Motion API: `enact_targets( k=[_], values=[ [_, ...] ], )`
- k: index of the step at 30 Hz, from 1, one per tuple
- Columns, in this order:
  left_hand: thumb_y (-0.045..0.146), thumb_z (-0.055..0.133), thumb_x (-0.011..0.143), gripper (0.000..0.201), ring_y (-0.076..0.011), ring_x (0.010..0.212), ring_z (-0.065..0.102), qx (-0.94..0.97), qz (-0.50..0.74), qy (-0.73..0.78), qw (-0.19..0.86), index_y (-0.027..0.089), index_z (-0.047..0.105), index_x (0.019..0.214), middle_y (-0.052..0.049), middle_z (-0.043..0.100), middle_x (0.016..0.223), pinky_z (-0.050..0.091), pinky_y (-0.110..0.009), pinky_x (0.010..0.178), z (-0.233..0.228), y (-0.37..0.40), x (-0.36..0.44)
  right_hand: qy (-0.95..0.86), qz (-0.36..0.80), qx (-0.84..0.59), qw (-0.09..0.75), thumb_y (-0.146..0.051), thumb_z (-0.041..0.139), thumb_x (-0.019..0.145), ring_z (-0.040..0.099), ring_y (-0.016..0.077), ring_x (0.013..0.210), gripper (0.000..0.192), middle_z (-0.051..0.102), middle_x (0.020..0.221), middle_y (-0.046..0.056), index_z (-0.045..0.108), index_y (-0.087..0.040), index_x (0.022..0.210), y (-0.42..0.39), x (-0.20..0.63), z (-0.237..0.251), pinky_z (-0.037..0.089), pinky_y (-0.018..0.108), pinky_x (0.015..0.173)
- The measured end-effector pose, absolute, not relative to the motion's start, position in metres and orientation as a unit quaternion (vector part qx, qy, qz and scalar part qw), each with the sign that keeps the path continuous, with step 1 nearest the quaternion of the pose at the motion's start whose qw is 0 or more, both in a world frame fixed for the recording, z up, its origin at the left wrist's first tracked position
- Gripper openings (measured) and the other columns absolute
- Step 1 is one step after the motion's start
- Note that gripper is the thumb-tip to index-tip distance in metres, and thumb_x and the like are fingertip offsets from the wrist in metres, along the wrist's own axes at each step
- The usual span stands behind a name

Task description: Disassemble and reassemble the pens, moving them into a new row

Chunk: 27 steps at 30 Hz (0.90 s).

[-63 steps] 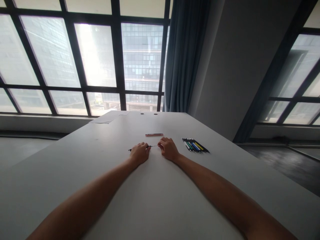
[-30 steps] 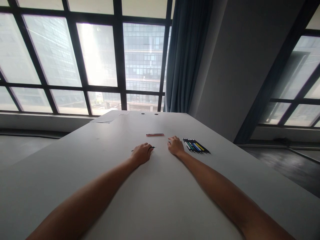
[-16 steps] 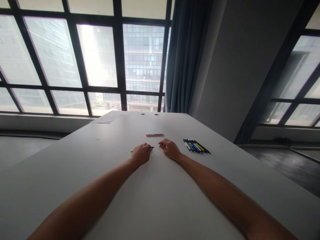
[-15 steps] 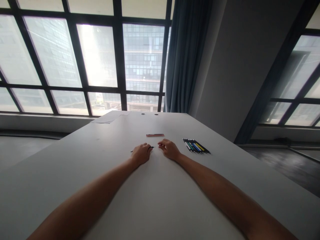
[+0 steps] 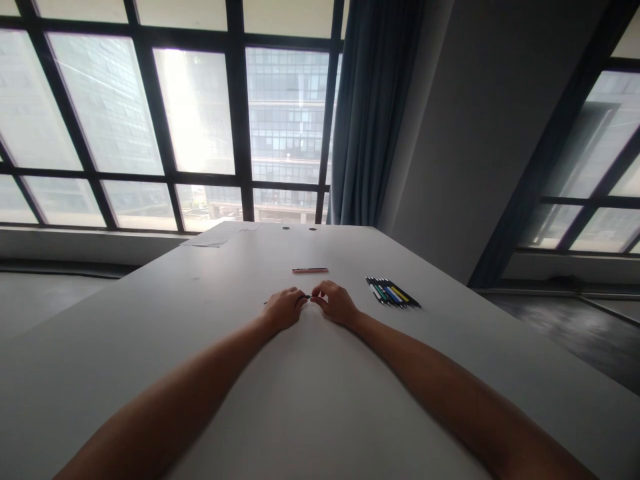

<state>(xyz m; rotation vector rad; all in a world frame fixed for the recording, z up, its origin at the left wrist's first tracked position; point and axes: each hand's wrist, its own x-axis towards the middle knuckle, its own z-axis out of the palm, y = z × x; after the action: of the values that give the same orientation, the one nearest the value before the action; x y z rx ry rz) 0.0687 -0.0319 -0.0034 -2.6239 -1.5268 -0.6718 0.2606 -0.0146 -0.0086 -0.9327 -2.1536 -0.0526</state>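
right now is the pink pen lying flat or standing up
Lying flat: the pink pen rests lengthwise on the table, beyond both hands, touched by neither.

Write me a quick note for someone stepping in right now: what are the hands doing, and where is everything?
Left hand: closed around a thin dark pen low over the table.
Right hand: fingertips pinch the pen's right end.
Pink pen: lying alone just beyond the hands.
Row of pens: side by side to the right, untouched.
Done and left: cannot tell from this view.
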Motion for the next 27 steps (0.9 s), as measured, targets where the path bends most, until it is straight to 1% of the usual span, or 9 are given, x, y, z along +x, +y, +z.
enact_targets(
  k=[5,10,13,15,18,21,23,26,27],
  values=[
    [0.037,0.035,0.095,0.034,-0.019,0.09,0.062,-0.848,-0.217,-0.484,0.012,0.024,0.064,0.105,-0.006,0.066,0.101,0.046,-0.029,0.076,-0.0026,-0.0328,0.0689,-0.859,-0.004,-0.336,0.385,-0.016,0.066,0.082,0.057,0.0141,0.076,0.003,0.063,0.083,0.002,0.065,-0.019,0.084,-0.0145,0.2612,-0.0091,0.044,0.026,0.071],
    [0.036,0.035,0.095,0.034,-0.0193,0.092,0.062,-0.842,-0.216,-0.494,0.007,0.024,0.064,0.107,-0.006,0.066,0.102,0.047,-0.029,0.078,-0.0027,-0.0325,0.069,-0.861,-0.001,-0.324,0.391,-0.004,0.057,0.082,0.059,0.0156,0.083,0.02,0.065,0.088,0.004,0.066,-0.019,0.091,-0.012,0.2625,-0.0113,0.046,0.027,0.075],
    [0.037,0.035,0.095,0.034,-0.0194,0.092,0.062,-0.845,-0.22,-0.487,0.009,0.024,0.064,0.106,-0.006,0.066,0.102,0.047,-0.029,0.078,-0.0031,-0.0319,0.0685,-0.864,-0.02,-0.327,0.383,-0.01,0.056,0.086,0.059,0.0162,0.085,0.015,0.066,0.09,0.005,0.066,-0.019,0.093,-0.013,0.2626,-0.0101,0.045,0.027,0.077],
    [0.037,0.035,0.095,0.034,-0.0194,0.091,0.062,-0.848,-0.224,-0.48,0.012,0.024,0.064,0.106,-0.006,0.066,0.101,0.047,-0.029,0.077,-0.0034,-0.0317,0.0683,-0.867,-0.04,-0.345,0.356,-0.017,0.054,0.09,0.059,0.0164,0.083,0.012,0.066,0.086,0.005,0.066,-0.018,0.091,-0.0149,0.2622,-0.0084,0.044,0.027,0.076],
    [0.037,0.036,0.095,0.033,-0.0191,0.091,0.063,-0.852,-0.225,-0.473,0.011,0.025,0.065,0.105,-0.006,0.067,0.101,0.047,-0.029,0.077,-0.0037,-0.0319,0.0685,-0.865,-0.057,-0.387,0.313,-0.027,0.048,0.095,0.059,0.0162,0.078,0.023,0.065,0.08,0.005,0.065,-0.017,0.083,-0.018,0.2611,-0.0064,0.043,0.026,0.073],
    [0.037,0.035,0.096,0.034,-0.0188,0.092,0.062,-0.85,-0.227,-0.475,0.009,0.025,0.065,0.106,-0.006,0.066,0.1,0.047,-0.029,0.079,-0.0038,-0.0324,0.0691,-0.86,-0.033,-0.398,0.319,-0.028,0.054,0.092,0.058,0.0146,0.074,0.013,0.065,0.081,0.003,0.063,-0.018,0.094,-0.0193,0.2604,-0.0065,0.042,0.025,0.07],
    [0.037,0.034,0.096,0.034,-0.0187,0.091,0.062,-0.85,-0.227,-0.476,0.01,0.025,0.065,0.106,-0.005,0.066,0.1,0.047,-0.029,0.079,-0.0041,-0.0323,0.0692,-0.859,-0.014,-0.393,0.328,-0.026,0.06,0.088,0.058,0.0137,0.07,0.013,0.065,0.081,0.002,0.061,-0.019,0.098,-0.0187,0.2608,-0.0075,0.041,0.024,0.067],
    [0.038,0.034,0.096,0.035,-0.0187,0.091,0.062,-0.852,-0.229,-0.471,0.013,0.025,0.065,0.106,-0.005,0.066,0.1,0.047,-0.029,0.079,-0.0047,-0.0317,0.069,-0.864,-0.006,-0.375,0.335,-0.026,0.059,0.089,0.058,0.0141,0.072,0.009,0.065,0.082,0.002,0.062,-0.018,0.092,-0.0159,0.2627,-0.0095,0.041,0.024,0.067],
    [0.039,0.034,0.096,0.035,-0.0187,0.091,0.062,-0.853,-0.231,-0.468,0.013,0.025,0.065,0.106,-0.005,0.066,0.1,0.047,-0.029,0.079,-0.0049,-0.0314,0.0688,-0.868,-0.008,-0.365,0.336,-0.027,0.057,0.09,0.059,0.0146,0.075,0.011,0.066,0.083,0.003,0.064,-0.018,0.091,-0.0148,0.2635,-0.0101,0.042,0.024,0.069]
  ],
)
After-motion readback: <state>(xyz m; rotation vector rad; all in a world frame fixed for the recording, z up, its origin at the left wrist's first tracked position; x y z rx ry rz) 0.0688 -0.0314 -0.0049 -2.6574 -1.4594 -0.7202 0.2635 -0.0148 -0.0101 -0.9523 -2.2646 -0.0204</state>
